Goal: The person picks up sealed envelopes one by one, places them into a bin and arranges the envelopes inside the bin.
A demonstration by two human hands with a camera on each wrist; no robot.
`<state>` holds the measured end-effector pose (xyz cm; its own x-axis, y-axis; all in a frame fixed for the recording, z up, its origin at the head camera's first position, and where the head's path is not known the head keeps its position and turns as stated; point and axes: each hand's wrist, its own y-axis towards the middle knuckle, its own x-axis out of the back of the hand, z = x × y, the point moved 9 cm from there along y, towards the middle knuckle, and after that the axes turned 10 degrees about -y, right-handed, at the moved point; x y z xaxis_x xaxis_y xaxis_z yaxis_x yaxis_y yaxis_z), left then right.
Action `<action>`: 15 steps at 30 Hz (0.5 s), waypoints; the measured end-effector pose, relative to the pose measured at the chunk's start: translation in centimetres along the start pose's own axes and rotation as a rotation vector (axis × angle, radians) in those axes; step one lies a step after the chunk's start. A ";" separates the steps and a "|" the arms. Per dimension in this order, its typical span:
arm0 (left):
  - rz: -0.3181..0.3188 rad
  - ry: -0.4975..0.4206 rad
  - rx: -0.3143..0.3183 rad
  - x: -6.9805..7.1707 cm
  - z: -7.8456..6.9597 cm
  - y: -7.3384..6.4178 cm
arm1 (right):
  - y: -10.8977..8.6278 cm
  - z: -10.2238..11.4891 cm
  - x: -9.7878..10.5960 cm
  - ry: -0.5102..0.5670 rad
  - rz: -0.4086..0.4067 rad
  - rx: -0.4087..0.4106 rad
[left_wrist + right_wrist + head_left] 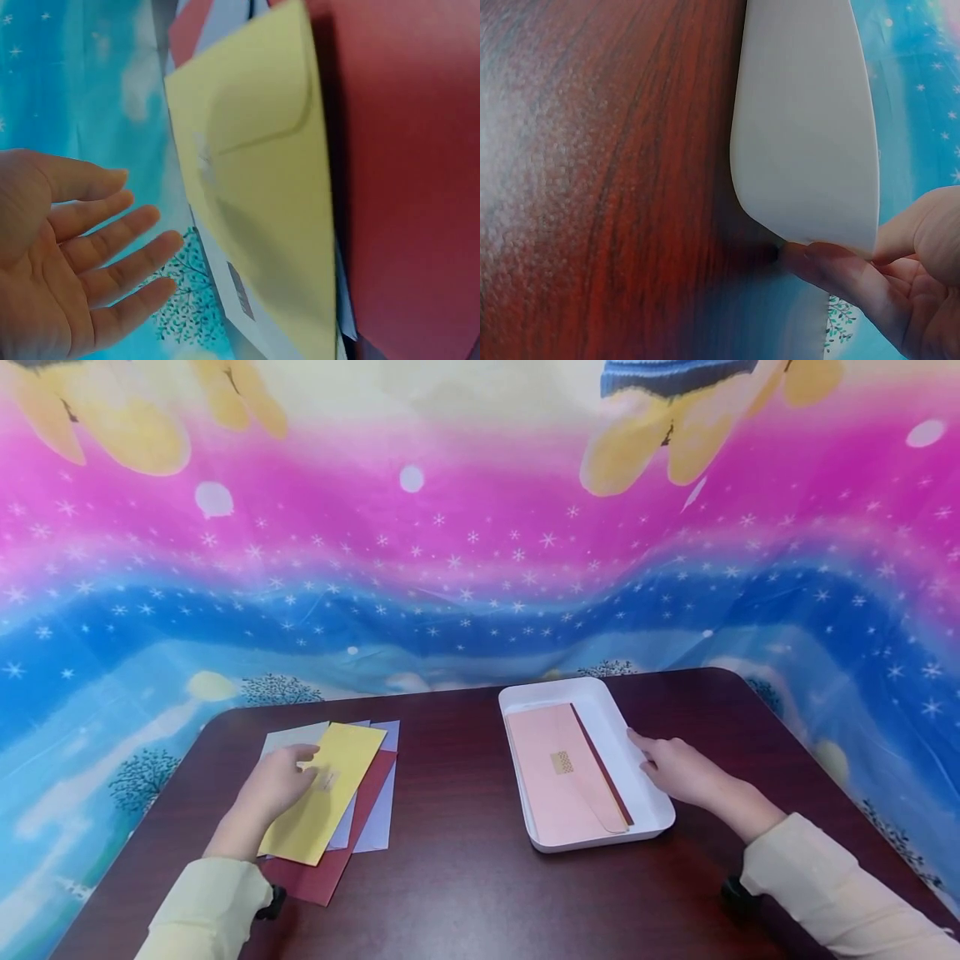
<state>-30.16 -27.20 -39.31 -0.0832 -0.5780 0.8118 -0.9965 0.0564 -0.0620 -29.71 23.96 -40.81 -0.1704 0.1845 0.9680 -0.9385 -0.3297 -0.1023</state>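
A smooth, printed cloth backdrop rises behind a glossy, dark red wood-grain table. One white tray, shallow with rounded corners, lies towards the table's far right corner. In it are at least two flat paper envelopes: a pink envelope on top, a dark red edge beneath. By the table's left edge, at least four envelopes fan out: a yellow envelope uppermost, with a red envelope, lavender paper and a pale grey envelope. The left hand is relaxed, fingers loosely spread; only the left wrist view shows it apart from the yellow envelope. The right hand pinches the tray's right rim; the right wrist view adds the smooth outer wall.
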 end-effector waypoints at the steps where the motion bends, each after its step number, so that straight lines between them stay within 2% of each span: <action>1: 0.001 0.021 0.011 0.0 0.3 0.0 | 0.0 0.0 0.0 0.002 -0.001 0.000; 6: 0.028 0.093 0.116 -0.4 1.6 0.1 | 0.0 0.0 0.0 -0.005 -0.005 0.006; 10: 0.064 0.070 0.211 -0.9 2.7 -0.1 | 0.0 0.0 0.0 -0.003 -0.002 0.002; 15: 0.069 0.066 0.221 -1.2 2.8 -0.3 | 0.0 -0.1 -0.1 0.000 0.001 -0.002</action>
<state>-29.80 -28.84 -41.88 -0.1576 -0.5237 0.8372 -0.9669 -0.0902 -0.2385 -29.71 24.04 -40.90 -0.1717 0.1845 0.9677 -0.9389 -0.3280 -0.1040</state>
